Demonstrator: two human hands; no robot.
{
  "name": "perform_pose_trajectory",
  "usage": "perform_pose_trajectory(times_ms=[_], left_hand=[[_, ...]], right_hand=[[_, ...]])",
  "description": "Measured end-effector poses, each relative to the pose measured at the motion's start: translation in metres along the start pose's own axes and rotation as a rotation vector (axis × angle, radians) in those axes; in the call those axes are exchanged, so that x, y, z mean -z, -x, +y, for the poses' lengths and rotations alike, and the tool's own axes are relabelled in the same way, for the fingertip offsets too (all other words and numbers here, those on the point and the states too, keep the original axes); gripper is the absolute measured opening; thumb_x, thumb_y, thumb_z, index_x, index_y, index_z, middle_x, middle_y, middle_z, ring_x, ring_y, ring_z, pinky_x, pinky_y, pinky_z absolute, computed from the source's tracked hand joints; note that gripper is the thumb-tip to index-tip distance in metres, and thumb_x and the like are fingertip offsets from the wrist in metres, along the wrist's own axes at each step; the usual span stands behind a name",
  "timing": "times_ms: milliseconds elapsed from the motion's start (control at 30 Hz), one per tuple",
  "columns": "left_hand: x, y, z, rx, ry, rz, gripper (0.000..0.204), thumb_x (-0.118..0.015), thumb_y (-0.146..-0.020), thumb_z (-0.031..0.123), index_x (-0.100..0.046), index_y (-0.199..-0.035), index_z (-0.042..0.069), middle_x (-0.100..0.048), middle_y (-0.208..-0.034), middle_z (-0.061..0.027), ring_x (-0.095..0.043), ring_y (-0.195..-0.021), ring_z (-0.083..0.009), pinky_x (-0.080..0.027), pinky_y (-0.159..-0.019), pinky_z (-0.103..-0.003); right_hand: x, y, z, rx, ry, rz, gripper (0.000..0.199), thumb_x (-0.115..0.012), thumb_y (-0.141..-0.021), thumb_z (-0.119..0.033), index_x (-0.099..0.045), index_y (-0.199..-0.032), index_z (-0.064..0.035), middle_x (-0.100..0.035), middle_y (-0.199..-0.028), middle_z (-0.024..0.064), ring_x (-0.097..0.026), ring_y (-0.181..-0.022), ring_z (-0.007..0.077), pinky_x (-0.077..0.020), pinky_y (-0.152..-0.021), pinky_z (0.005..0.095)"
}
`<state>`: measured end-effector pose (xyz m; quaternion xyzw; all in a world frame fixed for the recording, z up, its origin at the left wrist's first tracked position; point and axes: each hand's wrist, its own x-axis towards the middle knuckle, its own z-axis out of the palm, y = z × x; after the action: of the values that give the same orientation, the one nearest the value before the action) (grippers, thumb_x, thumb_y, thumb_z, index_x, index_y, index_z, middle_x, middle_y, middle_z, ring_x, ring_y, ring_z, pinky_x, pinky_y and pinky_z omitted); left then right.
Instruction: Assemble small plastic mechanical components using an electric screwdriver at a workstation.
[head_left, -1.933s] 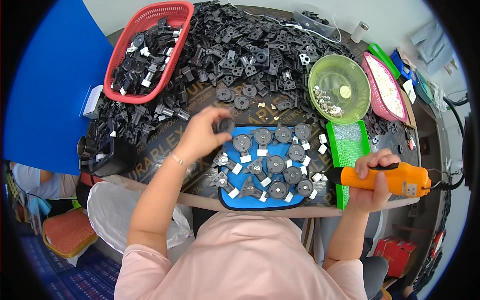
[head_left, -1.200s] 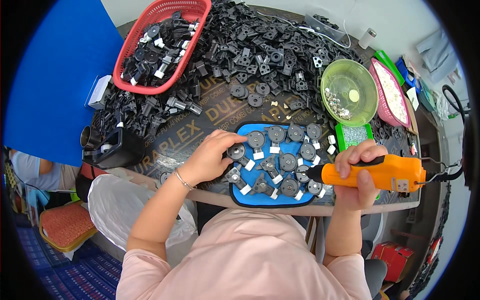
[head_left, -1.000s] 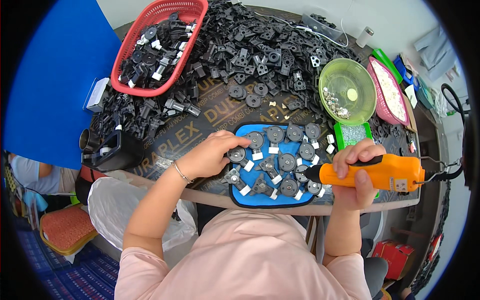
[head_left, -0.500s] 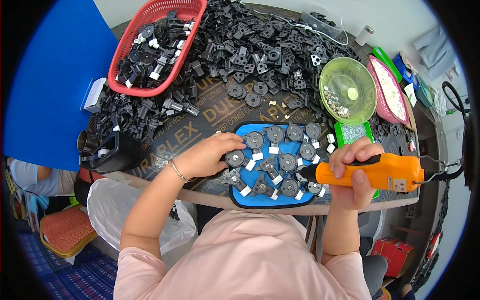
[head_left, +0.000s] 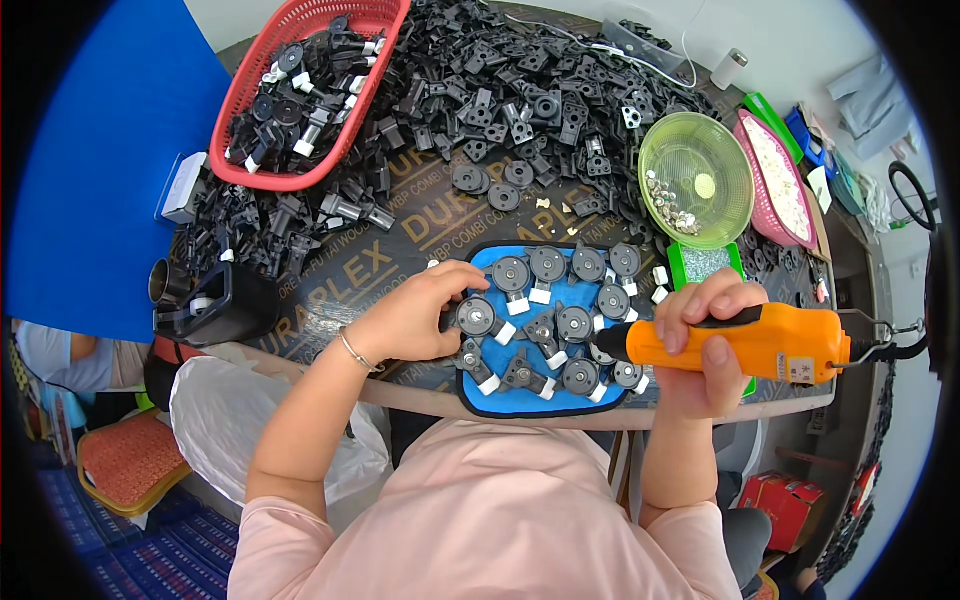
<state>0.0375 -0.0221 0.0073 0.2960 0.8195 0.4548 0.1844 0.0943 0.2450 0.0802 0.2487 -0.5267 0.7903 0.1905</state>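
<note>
Orange plastic fills the right hand (head_left: 712,385) in the head view: a cylindrical power screwdriver (head_left: 775,345), at the blue cloth mat's (head_left: 510,403) right edge. On the mat's left, a round black wheel (head_left: 475,316), probably light and rigid, suits a rim pinch; the left hand (head_left: 410,315) flanks it, hold unclear.

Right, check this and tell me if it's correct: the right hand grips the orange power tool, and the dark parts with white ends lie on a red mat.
Not quite: the mat is blue, not red, as the head view shows. The right hand does grip the orange power tool, and the dark parts with white ends do lie on the mat.
</note>
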Motion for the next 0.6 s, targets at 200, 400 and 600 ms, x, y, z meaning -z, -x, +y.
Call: perform_pose_trajectory(times_ms=[200, 400, 600], left_hand=[[-0.012, 0.005, 0.018, 0.012, -0.179, 0.201, 0.051, -0.081, -0.058, 0.017, -0.056, -0.099, 0.002, -0.054, -0.101, -0.0138, -0.055, -0.092, -0.0325, -0.047, -0.080, -0.038], [-0.041, 0.013, 0.029, 0.181, -0.401, 0.411, 0.053, -0.083, -0.056, 0.022, -0.057, -0.097, 0.000, -0.054, -0.095, -0.0139, -0.053, -0.089, -0.0326, -0.046, -0.078, -0.039], [-0.049, 0.012, 0.017, 0.064, -0.355, 0.555, 0.047, -0.082, -0.056, 0.015, -0.061, -0.096, 0.002, -0.055, -0.092, -0.0122, -0.054, -0.087, -0.0326, -0.045, -0.077, -0.039]], right_hand=[[-0.017, -0.007, 0.013, -0.021, -0.052, 0.018, 0.028, -0.067, -0.077, -0.011, -0.048, -0.097, -0.0028, -0.051, -0.089, 0.0114, -0.053, -0.062, 0.0157, -0.0453, -0.057, 0.0273], [-0.037, -0.009, 0.039, 0.006, 0.039, -0.023, 0.026, -0.069, -0.073, -0.002, -0.051, -0.092, -0.0033, -0.055, -0.086, 0.0109, -0.056, -0.071, 0.0143, -0.0502, -0.062, 0.0248], [-0.050, -0.012, 0.055, -0.014, 0.023, -0.091, 0.027, -0.069, -0.073, -0.001, -0.052, -0.093, -0.0032, -0.055, -0.088, 0.0109, -0.056, -0.072, 0.0133, -0.0498, -0.064, 0.0237]])
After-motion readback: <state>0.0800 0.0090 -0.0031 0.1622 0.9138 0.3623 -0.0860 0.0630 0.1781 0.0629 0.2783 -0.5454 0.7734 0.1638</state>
